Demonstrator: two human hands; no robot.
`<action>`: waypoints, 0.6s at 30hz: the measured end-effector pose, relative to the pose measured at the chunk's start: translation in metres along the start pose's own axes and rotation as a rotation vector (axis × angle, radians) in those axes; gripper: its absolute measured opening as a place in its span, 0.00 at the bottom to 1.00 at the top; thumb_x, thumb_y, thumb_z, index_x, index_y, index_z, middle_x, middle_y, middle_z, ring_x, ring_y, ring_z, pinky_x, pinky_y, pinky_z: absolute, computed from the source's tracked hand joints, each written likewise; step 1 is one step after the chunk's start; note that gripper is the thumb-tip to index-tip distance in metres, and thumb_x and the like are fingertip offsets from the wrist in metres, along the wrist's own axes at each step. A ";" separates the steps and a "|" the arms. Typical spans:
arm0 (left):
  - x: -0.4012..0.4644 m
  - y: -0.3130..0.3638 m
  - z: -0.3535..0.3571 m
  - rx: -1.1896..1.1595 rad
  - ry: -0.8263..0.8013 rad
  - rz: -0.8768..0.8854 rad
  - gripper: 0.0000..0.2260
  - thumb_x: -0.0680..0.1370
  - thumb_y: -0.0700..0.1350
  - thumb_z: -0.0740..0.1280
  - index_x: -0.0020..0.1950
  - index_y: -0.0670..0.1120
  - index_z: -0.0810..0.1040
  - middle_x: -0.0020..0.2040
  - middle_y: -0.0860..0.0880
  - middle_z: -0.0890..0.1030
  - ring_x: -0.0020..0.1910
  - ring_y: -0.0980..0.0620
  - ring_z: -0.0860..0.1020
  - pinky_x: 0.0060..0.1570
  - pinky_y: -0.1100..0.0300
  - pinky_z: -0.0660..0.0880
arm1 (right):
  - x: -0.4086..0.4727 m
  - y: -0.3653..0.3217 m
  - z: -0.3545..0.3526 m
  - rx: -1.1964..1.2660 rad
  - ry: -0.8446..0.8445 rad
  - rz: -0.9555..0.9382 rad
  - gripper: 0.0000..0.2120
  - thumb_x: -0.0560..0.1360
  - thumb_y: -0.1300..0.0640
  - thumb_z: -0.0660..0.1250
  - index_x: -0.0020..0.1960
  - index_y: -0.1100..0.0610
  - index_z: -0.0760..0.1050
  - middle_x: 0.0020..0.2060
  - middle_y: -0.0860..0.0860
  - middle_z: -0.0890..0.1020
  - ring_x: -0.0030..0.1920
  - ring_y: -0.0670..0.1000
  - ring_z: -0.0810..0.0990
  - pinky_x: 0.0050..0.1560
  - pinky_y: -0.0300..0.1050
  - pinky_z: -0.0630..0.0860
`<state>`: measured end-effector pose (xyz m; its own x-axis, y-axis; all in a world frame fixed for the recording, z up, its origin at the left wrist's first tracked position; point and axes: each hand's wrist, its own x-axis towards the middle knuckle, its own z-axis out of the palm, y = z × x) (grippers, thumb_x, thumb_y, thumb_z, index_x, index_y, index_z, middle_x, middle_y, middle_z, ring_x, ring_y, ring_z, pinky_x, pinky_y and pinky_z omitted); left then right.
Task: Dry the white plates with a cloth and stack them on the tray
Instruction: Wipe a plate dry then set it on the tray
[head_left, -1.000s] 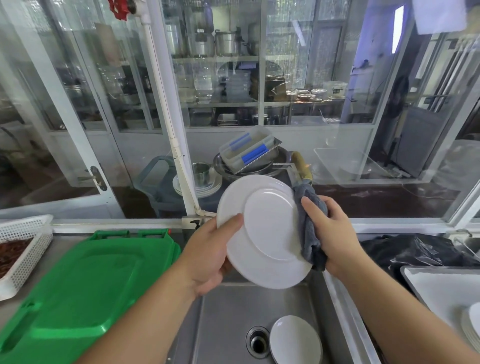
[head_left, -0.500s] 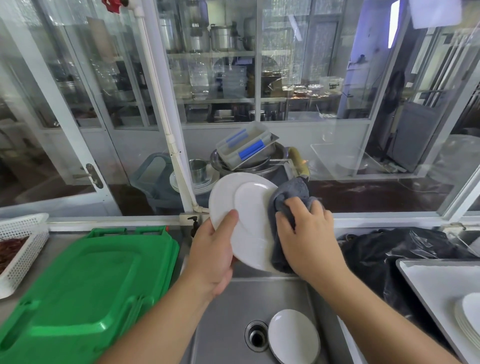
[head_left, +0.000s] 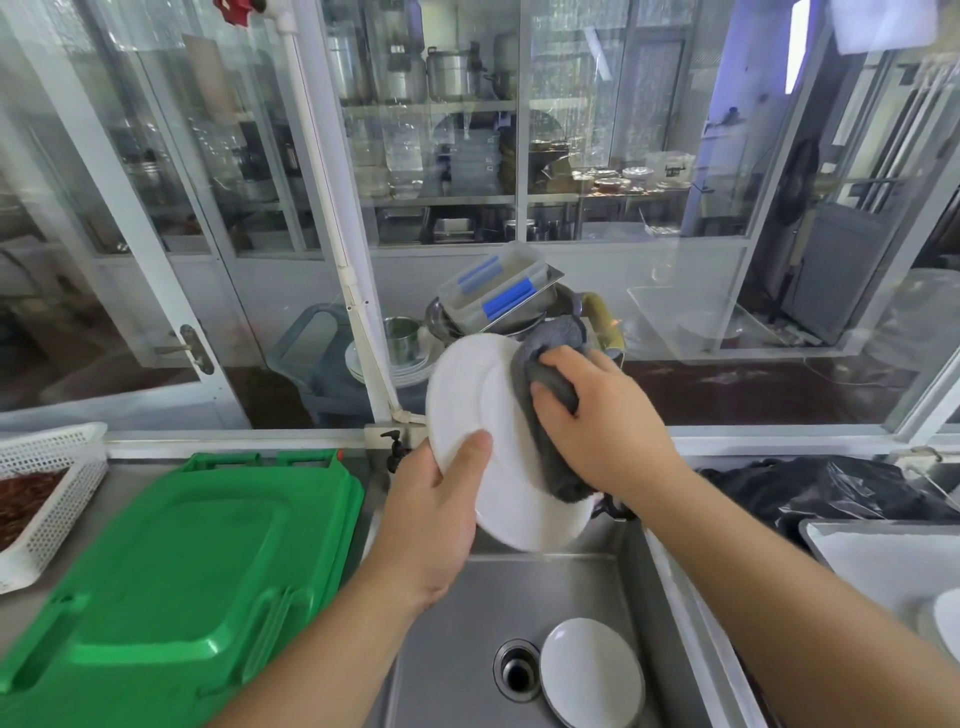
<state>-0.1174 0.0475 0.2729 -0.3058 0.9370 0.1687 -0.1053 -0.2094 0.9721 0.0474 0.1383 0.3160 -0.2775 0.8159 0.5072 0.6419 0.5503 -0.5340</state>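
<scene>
Above the steel sink (head_left: 457, 623), my left hand (head_left: 434, 514) grips a white plate (head_left: 467, 405) by its lower left rim, thumb on its face. The plate is tilted up toward me. My right hand (head_left: 592, 421) holds a grey cloth (head_left: 545, 374) bunched against the plate's right half. A second white plate (head_left: 589, 670) lies in the sink beside the drain (head_left: 517, 670). At the far right sits a white tray (head_left: 883, 561) with the edge of a stack of white plates (head_left: 948, 623) on it.
A green plastic lid (head_left: 171, 561) covers the counter on the left, with a white perforated basket (head_left: 57, 499) beyond it. A black plastic bag (head_left: 815, 488) lies right of the sink. A glass window wall (head_left: 571, 208) stands just behind the sink.
My right hand has slid the cloth from the plate's right edge onto its face and upward. The plate has turned more edge-on to the left.
</scene>
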 end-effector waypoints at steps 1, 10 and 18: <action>0.003 0.002 -0.002 0.001 0.024 0.029 0.19 0.74 0.67 0.72 0.60 0.59 0.85 0.57 0.52 0.88 0.61 0.50 0.85 0.65 0.40 0.78 | 0.003 0.005 0.000 -0.014 -0.011 0.045 0.14 0.81 0.46 0.63 0.65 0.45 0.77 0.53 0.50 0.79 0.48 0.58 0.79 0.44 0.48 0.72; 0.016 -0.001 -0.009 0.107 0.077 0.028 0.14 0.74 0.63 0.69 0.56 0.61 0.86 0.53 0.53 0.88 0.56 0.51 0.86 0.61 0.41 0.80 | -0.040 -0.002 0.010 0.156 -0.150 0.008 0.14 0.73 0.42 0.61 0.55 0.43 0.77 0.45 0.42 0.78 0.45 0.46 0.77 0.47 0.48 0.76; -0.005 -0.013 0.000 0.215 -0.032 -0.059 0.17 0.75 0.66 0.68 0.54 0.58 0.86 0.50 0.50 0.89 0.54 0.44 0.86 0.57 0.34 0.81 | -0.005 0.004 0.012 0.144 -0.032 -0.037 0.14 0.78 0.47 0.66 0.63 0.47 0.77 0.54 0.46 0.79 0.49 0.50 0.78 0.50 0.49 0.76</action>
<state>-0.1145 0.0452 0.2595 -0.2745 0.9550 0.1121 0.0828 -0.0926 0.9923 0.0432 0.1387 0.3028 -0.3230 0.7984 0.5081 0.5219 0.5982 -0.6081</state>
